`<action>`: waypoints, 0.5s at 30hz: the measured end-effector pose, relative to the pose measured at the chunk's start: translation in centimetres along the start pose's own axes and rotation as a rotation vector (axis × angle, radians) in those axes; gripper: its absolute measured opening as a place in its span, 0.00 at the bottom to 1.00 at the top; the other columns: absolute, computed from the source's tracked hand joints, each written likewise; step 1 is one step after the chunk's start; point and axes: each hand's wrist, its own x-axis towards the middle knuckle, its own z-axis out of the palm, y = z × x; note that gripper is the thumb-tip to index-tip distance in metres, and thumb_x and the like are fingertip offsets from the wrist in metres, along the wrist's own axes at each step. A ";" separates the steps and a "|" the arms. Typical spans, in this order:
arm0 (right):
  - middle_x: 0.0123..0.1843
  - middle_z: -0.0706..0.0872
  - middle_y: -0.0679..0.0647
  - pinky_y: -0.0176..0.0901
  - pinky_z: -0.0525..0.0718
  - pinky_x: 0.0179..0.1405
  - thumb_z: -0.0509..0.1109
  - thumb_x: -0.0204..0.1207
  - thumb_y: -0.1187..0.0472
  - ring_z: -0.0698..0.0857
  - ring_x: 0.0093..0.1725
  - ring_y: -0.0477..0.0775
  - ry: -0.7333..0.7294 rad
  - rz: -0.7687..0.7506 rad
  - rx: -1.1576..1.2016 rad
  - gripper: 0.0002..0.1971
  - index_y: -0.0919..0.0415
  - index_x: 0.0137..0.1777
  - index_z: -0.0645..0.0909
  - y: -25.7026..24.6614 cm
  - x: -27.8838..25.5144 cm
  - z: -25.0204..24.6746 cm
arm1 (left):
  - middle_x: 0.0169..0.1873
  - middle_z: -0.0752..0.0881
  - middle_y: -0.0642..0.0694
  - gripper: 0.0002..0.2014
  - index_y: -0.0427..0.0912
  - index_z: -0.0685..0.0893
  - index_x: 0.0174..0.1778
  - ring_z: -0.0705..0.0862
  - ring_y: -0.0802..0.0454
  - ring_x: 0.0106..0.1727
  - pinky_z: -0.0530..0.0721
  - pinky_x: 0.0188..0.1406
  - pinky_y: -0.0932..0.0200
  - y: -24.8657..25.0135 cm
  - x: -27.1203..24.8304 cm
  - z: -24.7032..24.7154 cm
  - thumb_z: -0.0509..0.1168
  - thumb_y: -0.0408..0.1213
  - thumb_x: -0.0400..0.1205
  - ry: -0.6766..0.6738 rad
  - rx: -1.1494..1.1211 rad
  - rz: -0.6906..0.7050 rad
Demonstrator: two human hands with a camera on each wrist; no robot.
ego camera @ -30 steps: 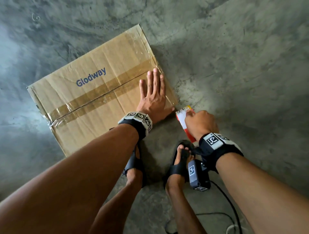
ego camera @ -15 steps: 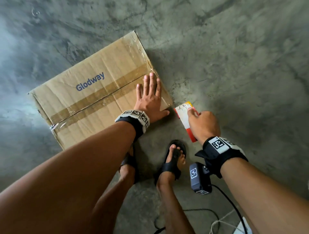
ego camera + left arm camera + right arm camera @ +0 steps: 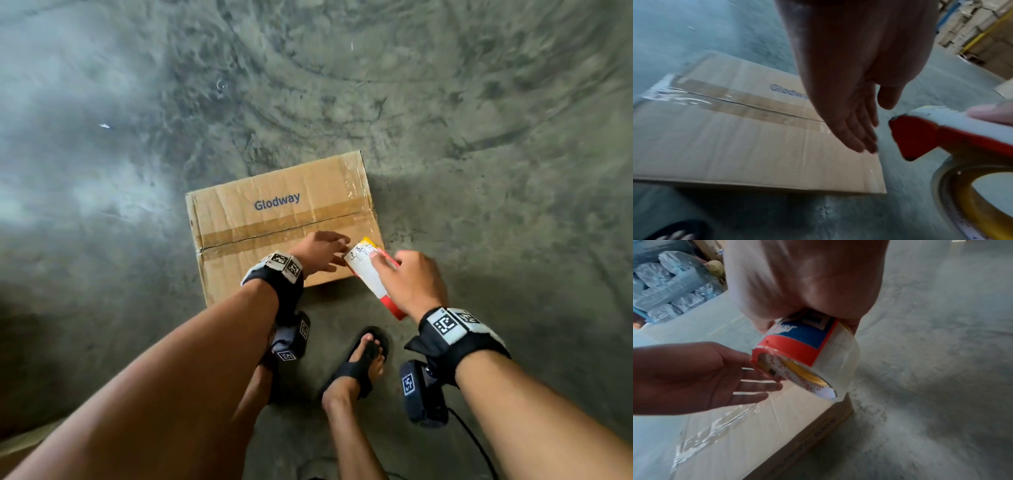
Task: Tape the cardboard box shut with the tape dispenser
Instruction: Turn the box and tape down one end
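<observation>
A brown cardboard box [image 3: 274,219] printed "Glodway" lies on the concrete floor, its flaps closed and clear tape along the centre seam [image 3: 748,105]. My right hand [image 3: 407,281] grips a red and white tape dispenser [image 3: 370,274] holding a roll of clear tape [image 3: 840,356], raised above the box's near right corner. My left hand [image 3: 322,251] hovers over the box with straight fingers [image 3: 855,139], the fingertips just beside the dispenser's red front end [image 3: 916,139]. It holds nothing.
My two feet in black sandals [image 3: 363,359] stand on the floor just in front of the box. A black cable [image 3: 476,445] trails from my right wrist. Wrapped bundles [image 3: 670,287] and stacked cartons [image 3: 986,37] sit far off at the sides.
My left hand has lifted off the box top and moved right to the dispenser. My right hand has raised the dispenser from the floor up over the box corner. The head view has shifted.
</observation>
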 end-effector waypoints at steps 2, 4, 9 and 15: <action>0.24 0.74 0.54 0.46 0.68 0.26 0.65 0.75 0.40 0.77 0.31 0.64 -0.016 -0.074 0.009 0.27 0.63 0.26 0.73 -1.6 -0.3 0.1 | 0.41 0.88 0.41 0.13 0.32 0.82 0.65 0.90 0.51 0.33 0.86 0.35 0.56 -0.2 -1.7 -1.7 0.57 0.31 0.89 -0.009 -0.137 -0.064; 0.22 0.74 0.54 0.46 0.67 0.23 0.66 0.75 0.40 0.76 0.28 0.61 -0.039 -0.141 0.007 0.28 0.64 0.25 0.71 -2.7 -0.4 0.6 | 0.44 0.89 0.40 0.13 0.34 0.82 0.65 0.90 0.46 0.39 0.89 0.43 0.50 -0.6 -2.9 -3.3 0.58 0.34 0.89 -0.035 -0.232 -0.109; 0.20 0.67 0.54 0.48 0.64 0.23 0.69 0.76 0.41 0.67 0.24 0.56 -0.100 -0.250 0.004 0.30 0.63 0.23 0.65 -5.8 -1.3 3.4 | 0.49 0.90 0.40 0.13 0.39 0.85 0.59 0.90 0.44 0.47 0.87 0.50 0.48 -3.3 -4.8 -7.5 0.59 0.41 0.89 -0.080 -0.398 -0.150; 0.22 0.71 0.55 0.46 0.63 0.24 0.70 0.76 0.41 0.67 0.24 0.53 -0.206 -0.312 0.096 0.30 0.64 0.24 0.70 -10.1 -2.5 9.0 | 0.46 0.89 0.47 0.12 0.48 0.86 0.53 0.88 0.50 0.46 0.83 0.51 0.49 -8.1 -7.1 -14.0 0.63 0.51 0.86 -0.157 -0.561 -0.188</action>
